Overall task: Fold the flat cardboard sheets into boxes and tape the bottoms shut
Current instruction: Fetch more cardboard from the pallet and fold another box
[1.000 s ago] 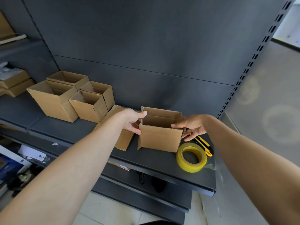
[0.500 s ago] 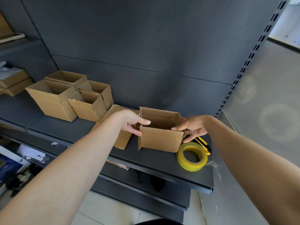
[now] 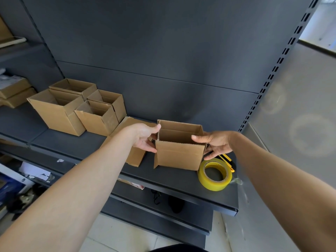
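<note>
— Where was it?
— On the dark grey metal shelf [image 3: 172,180], centre frame: the open brown cardboard box [image 3: 179,155], likely light but crushable.
— And the hands?
— The left hand [image 3: 145,137] and right hand [image 3: 216,142] pinched its side walls; corners looked stiffest.

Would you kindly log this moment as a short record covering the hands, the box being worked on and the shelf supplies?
open box: upright on the shelf, top open
left hand: grips its left wall, thumb on the rim
right hand: pinches its right wall, thumb inside
flat sheets: lying left of the box, under the left forearm
finished boxes: four, open-topped, grouped further left
tape roll: yellow, lying flat by the box's right front corner
cutter: yellow, behind the tape, partly hidden
</note>
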### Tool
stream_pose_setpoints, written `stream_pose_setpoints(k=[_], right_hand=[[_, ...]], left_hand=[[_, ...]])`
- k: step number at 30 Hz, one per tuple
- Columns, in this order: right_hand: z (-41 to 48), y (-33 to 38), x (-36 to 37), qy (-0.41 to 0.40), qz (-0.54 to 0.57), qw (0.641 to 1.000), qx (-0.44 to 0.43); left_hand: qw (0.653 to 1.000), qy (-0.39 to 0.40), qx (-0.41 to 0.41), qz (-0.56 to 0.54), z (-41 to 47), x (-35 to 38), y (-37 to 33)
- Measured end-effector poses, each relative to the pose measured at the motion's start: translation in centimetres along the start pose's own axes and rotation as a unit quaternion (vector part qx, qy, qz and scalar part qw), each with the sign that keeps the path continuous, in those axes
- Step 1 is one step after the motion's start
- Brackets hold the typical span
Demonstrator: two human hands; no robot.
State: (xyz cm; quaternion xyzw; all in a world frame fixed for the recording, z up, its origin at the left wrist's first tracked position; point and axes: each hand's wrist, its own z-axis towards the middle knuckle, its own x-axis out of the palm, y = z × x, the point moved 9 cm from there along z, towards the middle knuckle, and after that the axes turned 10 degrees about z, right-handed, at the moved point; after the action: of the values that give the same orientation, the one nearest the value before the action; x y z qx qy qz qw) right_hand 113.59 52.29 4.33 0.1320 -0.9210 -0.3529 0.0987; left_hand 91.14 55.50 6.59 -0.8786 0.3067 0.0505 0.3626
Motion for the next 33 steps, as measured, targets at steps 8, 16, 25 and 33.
stream_pose_setpoints(k=[8,16,25,33], right_hand=[[0.4,-0.2,-1.2,-0.005,0.112,0.993,-0.036],[0.9,-0.9,-1.6,0.016,0.144,0.988,-0.044],[1.2,-1.1,-2.2,0.042,0.193,0.979,-0.046],[1.4,-0.9,-1.5,0.032,0.169,0.984,-0.043]], left_hand=[[0.999,-0.04,0.02,-0.001,0.7,-0.5,-0.4],[0.999,-0.036,0.031,-0.004,1.2,-0.8,-0.8],[0.999,0.023,0.028,-0.006,1.4,-0.6,-0.7],[0.995,-0.061,0.034,0.068,2.6,-0.2,-0.3]])
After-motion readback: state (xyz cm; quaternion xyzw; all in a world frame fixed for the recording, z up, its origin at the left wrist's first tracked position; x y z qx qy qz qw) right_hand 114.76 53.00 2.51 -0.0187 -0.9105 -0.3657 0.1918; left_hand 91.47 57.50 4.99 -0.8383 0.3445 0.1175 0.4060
